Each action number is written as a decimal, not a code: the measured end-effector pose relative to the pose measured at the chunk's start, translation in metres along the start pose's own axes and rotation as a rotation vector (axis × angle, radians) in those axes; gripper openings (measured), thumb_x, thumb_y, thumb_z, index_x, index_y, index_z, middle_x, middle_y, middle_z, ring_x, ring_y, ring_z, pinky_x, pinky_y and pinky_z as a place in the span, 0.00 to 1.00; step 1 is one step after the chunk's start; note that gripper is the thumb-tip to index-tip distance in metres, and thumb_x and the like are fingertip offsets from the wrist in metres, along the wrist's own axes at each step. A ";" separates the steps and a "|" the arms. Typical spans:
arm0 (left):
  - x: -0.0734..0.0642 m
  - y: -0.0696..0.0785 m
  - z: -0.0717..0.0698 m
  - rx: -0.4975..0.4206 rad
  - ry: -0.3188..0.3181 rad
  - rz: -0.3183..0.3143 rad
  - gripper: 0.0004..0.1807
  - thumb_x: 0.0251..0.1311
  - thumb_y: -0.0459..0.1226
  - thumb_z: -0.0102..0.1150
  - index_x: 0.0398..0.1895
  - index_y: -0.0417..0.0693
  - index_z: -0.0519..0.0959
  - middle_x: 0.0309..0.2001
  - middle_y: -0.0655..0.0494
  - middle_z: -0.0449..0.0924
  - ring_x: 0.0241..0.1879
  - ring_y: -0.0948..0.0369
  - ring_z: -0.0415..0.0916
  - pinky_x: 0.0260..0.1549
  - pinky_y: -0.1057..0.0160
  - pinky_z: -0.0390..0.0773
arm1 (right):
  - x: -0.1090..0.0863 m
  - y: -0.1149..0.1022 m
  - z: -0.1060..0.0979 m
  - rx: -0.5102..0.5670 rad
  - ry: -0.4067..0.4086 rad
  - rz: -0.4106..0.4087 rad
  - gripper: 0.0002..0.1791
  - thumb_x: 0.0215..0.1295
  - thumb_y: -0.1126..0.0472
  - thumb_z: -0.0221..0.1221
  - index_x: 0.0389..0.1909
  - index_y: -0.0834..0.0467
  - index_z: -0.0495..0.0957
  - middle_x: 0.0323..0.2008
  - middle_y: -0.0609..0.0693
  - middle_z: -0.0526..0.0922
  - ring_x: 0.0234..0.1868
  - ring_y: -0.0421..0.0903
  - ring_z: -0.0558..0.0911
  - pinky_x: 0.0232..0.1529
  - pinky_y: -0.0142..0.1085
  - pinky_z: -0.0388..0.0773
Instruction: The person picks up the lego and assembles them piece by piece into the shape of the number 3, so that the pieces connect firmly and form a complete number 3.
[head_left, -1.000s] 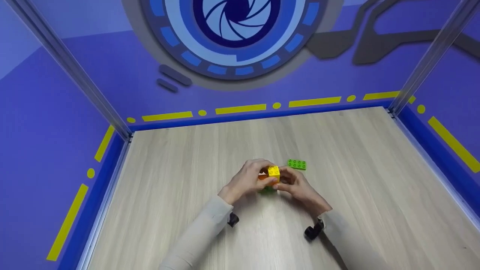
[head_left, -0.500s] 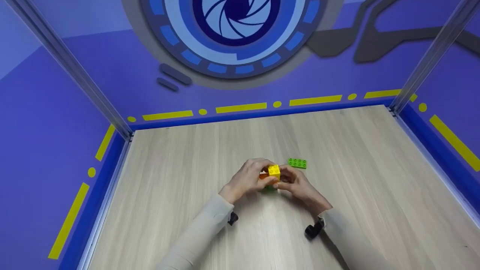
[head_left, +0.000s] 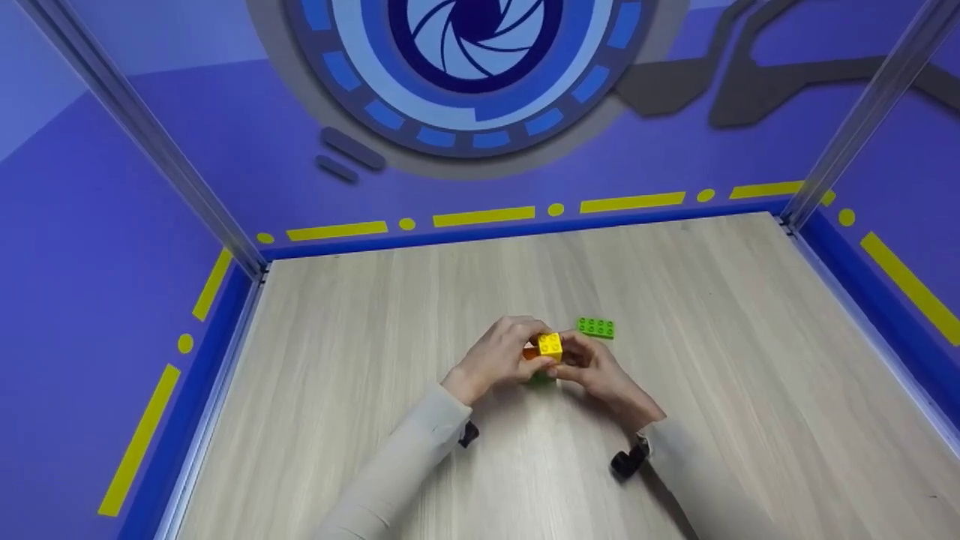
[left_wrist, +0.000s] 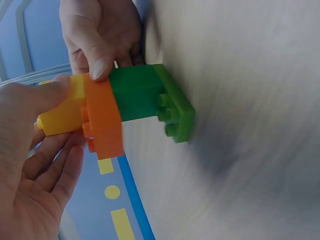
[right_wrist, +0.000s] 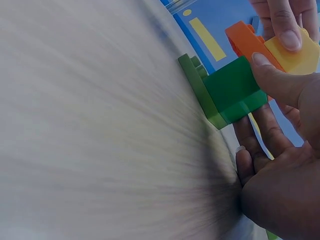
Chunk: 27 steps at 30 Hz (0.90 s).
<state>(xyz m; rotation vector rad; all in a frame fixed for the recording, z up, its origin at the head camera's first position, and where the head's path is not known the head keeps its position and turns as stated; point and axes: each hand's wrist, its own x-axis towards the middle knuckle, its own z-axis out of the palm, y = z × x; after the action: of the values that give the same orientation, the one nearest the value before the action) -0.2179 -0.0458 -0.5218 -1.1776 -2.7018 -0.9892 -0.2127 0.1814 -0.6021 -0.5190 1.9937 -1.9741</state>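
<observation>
A stack of toy building bricks is between both hands. Its yellow brick (head_left: 550,346) tops an orange brick (left_wrist: 104,120); below come a dark green brick (right_wrist: 235,85) and a flat light green brick (left_wrist: 180,115). My left hand (head_left: 501,354) pinches the yellow brick between thumb and fingers. My right hand (head_left: 600,369) grips the stack lower down, its thumb where orange meets dark green and its fingers behind. In the left wrist view the stack juts sideways on the orange layer, studs showing. Whether the bottom brick touches the table cannot be told.
Another flat light green brick (head_left: 595,328) lies on the wooden table (head_left: 375,322), just beyond the right hand. Blue printed panels (head_left: 480,180) wall the table at the back and both sides. Each wrist bears a small black camera (head_left: 626,463).
Both hands keep their hold and stay nearly in place. The yellow brick has turned or tilted very slightly. The loose green brick has not moved.
</observation>
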 end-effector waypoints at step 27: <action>-0.023 -0.024 0.014 -0.161 0.161 -0.016 0.30 0.61 0.48 0.79 0.62 0.45 0.84 0.57 0.52 0.88 0.55 0.50 0.84 0.58 0.49 0.85 | 0.001 0.002 0.000 -0.077 0.008 -0.007 0.28 0.65 0.69 0.72 0.66 0.64 0.77 0.61 0.59 0.84 0.56 0.44 0.85 0.61 0.34 0.82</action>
<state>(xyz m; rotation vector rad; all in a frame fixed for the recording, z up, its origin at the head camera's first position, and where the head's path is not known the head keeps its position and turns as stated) -0.2146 -0.0655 -0.5524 -1.0490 -2.5510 -1.2657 -0.2133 0.1806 -0.6044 -0.5376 2.0822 -1.9133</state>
